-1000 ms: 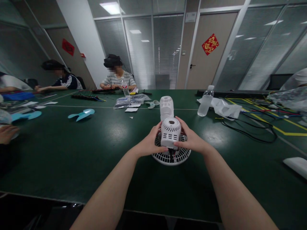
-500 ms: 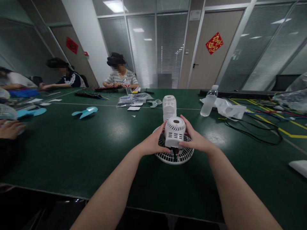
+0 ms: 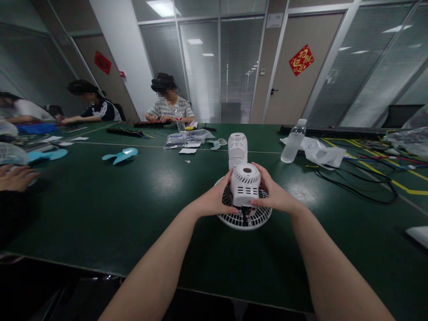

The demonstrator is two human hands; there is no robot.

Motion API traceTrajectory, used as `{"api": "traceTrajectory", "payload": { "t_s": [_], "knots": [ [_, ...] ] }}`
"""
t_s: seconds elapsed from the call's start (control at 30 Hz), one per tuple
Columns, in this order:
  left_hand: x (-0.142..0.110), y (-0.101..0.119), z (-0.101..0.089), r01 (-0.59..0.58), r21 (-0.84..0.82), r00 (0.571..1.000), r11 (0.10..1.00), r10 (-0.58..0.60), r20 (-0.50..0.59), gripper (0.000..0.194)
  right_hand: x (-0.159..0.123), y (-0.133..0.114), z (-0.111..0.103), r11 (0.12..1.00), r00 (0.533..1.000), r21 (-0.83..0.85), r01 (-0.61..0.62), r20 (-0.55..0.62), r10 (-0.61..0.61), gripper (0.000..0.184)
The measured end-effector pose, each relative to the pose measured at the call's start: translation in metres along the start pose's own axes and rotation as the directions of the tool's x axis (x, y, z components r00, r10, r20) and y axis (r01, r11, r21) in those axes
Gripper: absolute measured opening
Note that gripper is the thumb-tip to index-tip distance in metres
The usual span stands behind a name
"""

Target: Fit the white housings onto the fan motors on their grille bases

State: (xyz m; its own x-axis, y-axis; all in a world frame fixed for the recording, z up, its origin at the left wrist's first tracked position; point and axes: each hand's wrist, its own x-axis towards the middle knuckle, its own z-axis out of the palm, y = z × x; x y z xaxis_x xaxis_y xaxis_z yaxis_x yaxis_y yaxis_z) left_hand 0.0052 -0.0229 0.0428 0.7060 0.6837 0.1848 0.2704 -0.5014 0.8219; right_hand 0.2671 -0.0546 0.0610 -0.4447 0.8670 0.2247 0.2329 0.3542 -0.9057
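Note:
Between my two hands is a white vented fan motor housing (image 3: 246, 185), sitting over a round white fan grille (image 3: 245, 224) on the green table. My left hand (image 3: 217, 196) curls around the housing's left side, thumb at its lower edge. From the right, my right hand (image 3: 270, 192) grips the other side, its thumb also near the bottom rim. Dark and red wires (image 3: 245, 215) show below the housing, over the grille. Right behind stands another white vented housing (image 3: 237, 149); its lower part is hidden by the nearer one.
Blue fan blades (image 3: 120, 155) lie to the left, beside a co-worker's hand (image 3: 15, 177). A water bottle (image 3: 294, 141), a crumpled plastic bag (image 3: 323, 151) and black cables (image 3: 361, 189) are on the right. Plastic packets (image 3: 182, 139) lie farther back. A person (image 3: 170, 104) sits across the table.
The view has shifted slightly. Both hands keep their hold on the housing, which stays over the grille with no clear movement.

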Motion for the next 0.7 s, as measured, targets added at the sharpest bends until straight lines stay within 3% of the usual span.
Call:
{"api": "traceTrajectory", "payload": {
  "t_s": [0.7],
  "knots": [
    [0.0032,0.0004,0.0053,0.040,-0.010,0.996,0.999,-0.040,-0.080,0.141,-0.0005,0.0004,-0.0015,0.999,0.999,0.025,-0.032,0.044,0.031,0.120]
  ]
}}
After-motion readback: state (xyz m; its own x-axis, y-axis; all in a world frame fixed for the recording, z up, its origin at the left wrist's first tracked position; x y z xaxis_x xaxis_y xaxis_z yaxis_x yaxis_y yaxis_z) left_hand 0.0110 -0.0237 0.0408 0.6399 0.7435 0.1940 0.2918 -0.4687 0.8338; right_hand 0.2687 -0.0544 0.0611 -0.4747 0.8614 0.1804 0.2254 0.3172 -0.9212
